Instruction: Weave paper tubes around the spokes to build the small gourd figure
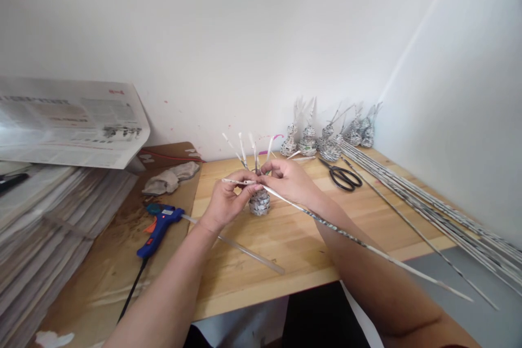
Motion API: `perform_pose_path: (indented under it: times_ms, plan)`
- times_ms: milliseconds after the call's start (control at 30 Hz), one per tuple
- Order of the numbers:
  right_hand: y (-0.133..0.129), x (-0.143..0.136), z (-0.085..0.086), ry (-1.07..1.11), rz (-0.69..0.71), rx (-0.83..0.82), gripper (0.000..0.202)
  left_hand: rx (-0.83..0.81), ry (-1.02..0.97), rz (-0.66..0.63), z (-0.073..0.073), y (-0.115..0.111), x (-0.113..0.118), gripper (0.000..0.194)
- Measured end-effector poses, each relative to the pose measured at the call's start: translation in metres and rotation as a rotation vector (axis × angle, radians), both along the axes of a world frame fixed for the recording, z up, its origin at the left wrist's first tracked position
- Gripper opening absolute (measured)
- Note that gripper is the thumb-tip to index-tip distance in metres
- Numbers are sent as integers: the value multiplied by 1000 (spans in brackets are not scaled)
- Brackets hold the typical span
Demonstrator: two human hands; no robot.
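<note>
A small woven newspaper piece (260, 205) stands on the wooden table, with several white upright paper ends (242, 147) fanning out of its top. My left hand (229, 198) is closed at its upper left, thumb and fingers pinching a long rolled newspaper stick (334, 227) against the weave. From the other side my right hand (290, 178) pinches at the same spot, fingertips close to the left thumb. The stick's short end points left past my left hand; its long end slopes over my right forearm towards the lower right. My fingers hide the upper weave.
Several finished-looking woven pieces (309, 143) line the wall. Black scissors (345, 178) lie beside a bundle of rolled paper sticks (411, 196). A blue glue gun (160, 231) with a clear glue stick (248, 253) rests left, near stacked newspapers (69, 228) and a cloth glove (171, 178).
</note>
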State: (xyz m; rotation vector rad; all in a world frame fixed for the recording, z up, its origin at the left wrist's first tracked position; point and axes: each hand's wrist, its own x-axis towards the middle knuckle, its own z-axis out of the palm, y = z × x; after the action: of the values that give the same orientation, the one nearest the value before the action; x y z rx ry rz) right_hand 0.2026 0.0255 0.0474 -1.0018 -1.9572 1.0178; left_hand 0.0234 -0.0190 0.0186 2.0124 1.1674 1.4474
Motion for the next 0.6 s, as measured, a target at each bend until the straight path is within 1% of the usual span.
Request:
perform_pose_path:
  times_ms: [67,133,200,267,367,467,533,600]
  plan:
    - [-1,-4,-4,77,-55,10,19,-13,-18,23,0,1,0,20]
    - [-1,-8,-8,163,-64,14,16,-24,-32,42,0,1,1,20]
    - [-1,-10,-11,261,-22,-22,15,-42,-34,69,1,1,1,20]
    - [0,-10,-12,330,62,-90,16,-66,-40,98,2,1,0,20]
    - [1,-8,-12,347,160,-192,17,-114,-68,117,3,3,-4,22]
    - [3,-7,-13,377,223,-215,21,-176,-95,124,2,5,-7,26]
    - [4,-7,-14,398,237,-200,25,-206,-109,138,1,6,-6,29]
    - [5,-9,-15,403,197,-191,28,-208,-130,159,0,6,-4,30]
